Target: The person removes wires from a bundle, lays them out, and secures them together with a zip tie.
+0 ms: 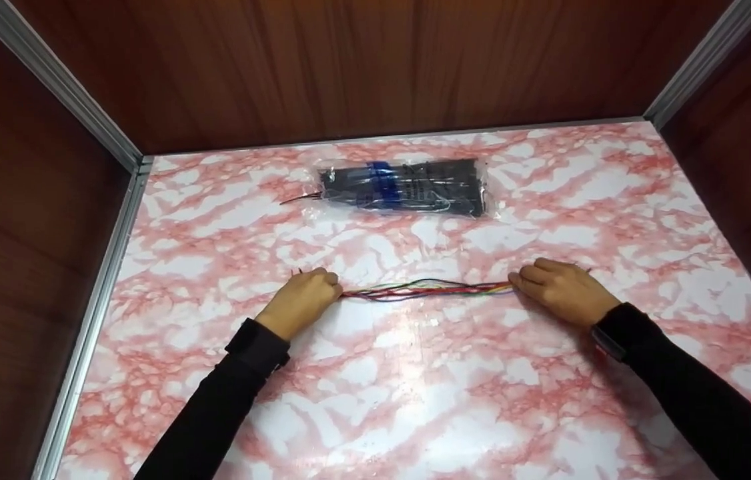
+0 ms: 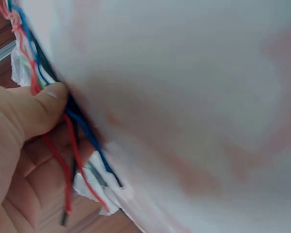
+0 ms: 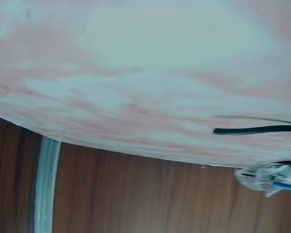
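A bundle of thin red, blue, black, green and yellow wires (image 1: 425,291) stretches sideways between the two hands, low over the marbled surface. My left hand (image 1: 302,303) pinches its left end between thumb and fingers. Short red, blue and dark wire ends (image 2: 70,160) stick out past that thumb in the left wrist view. At the other end my right hand (image 1: 565,291) grips the bundle with curled fingers, and a wire tip shows beyond its knuckles. The right wrist view misses the hand itself but catches one black wire end (image 3: 254,130).
Behind the wires lies a clear plastic bag (image 1: 402,188) of long black strips like cable ties, with a blue band; a few thin strips poke out at its left. Brown wood-grain panels (image 1: 362,73) with metal edge rails (image 1: 123,220) enclose the red-and-white tabletop (image 1: 402,393).
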A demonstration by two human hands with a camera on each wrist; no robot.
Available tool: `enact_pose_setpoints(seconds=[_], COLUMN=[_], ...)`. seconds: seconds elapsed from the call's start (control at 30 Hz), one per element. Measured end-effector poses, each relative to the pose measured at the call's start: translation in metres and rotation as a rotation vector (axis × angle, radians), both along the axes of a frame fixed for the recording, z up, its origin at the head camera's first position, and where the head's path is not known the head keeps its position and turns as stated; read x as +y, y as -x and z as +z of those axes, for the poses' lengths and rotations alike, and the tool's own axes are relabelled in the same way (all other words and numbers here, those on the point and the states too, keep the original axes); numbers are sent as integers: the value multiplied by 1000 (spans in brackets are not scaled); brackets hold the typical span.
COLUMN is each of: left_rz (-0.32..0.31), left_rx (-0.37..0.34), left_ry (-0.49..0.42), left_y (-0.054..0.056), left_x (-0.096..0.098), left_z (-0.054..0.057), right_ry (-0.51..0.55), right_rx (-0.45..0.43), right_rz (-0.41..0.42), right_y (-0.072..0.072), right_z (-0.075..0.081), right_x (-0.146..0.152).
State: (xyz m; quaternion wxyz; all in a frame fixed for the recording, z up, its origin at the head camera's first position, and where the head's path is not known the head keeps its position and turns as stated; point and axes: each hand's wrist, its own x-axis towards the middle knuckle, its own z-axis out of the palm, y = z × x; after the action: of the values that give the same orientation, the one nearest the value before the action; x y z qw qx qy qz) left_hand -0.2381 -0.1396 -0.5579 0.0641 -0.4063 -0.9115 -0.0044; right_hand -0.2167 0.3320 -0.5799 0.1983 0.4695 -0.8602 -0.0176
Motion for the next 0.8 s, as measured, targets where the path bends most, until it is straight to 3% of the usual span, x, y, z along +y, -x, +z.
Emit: enact_pose_setpoints(seconds=[0.17,0.33,0.43,0.63,0.8], left_rz=[-2,-12,-6,-2,13], left_rx=[45,149,173,156,152], left_ry=[-53,-58,-72,-95,-97], left_y=[1,-4,-6,-6,-5], left_x=[-2,-10,-13,-13,-11], left_z=[-4,-1,-1,-3,-2], right_ry=[42,49,53,96,136], right_rx=[-54,-165,-226,-279,-214], right_rz=[-107,-219,-259,-269,-239], right_y=[2,-9,-17,-21,-16], right_z=[-3,-6,-5,-1,3], right_x=[3,-1,0,1,-2])
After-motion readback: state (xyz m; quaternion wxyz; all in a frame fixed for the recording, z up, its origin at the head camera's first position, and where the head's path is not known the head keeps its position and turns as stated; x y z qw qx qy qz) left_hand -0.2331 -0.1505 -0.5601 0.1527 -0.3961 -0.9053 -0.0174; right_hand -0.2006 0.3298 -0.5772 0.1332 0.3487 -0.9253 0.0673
